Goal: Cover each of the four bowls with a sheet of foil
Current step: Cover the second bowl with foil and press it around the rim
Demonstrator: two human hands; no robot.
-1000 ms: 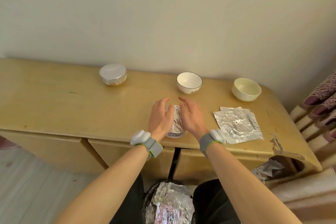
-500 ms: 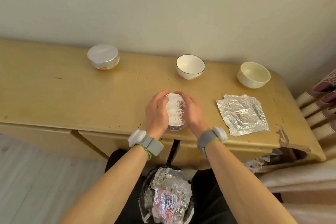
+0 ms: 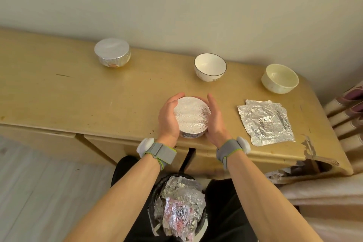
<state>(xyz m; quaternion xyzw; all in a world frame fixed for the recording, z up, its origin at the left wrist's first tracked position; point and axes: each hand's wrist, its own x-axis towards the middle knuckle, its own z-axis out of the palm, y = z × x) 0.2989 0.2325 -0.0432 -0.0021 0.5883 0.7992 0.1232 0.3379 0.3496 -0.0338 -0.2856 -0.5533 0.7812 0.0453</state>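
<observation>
A foil-covered bowl (image 3: 192,116) stands near the desk's front edge. My left hand (image 3: 168,119) cups its left side and my right hand (image 3: 216,122) cups its right side, both pressing the foil against the wall. A second foil-covered bowl (image 3: 112,51) stands at the back left. Two uncovered bowls stand at the back: a white one with a dark rim (image 3: 210,67) and a cream one (image 3: 279,78). Crinkled foil sheets (image 3: 265,122) lie flat to the right of my right hand.
The yellow wooden desk (image 3: 78,94) runs along a pale wall; its right front corner is chipped. A black bin (image 3: 179,208) full of crumpled foil sits below, between my arms. A striped chair back (image 3: 347,116) is at the right.
My hands have slid from the top of the foil down around the bowl's sides, so the flat foil top now shows. The view has tilted downward.
</observation>
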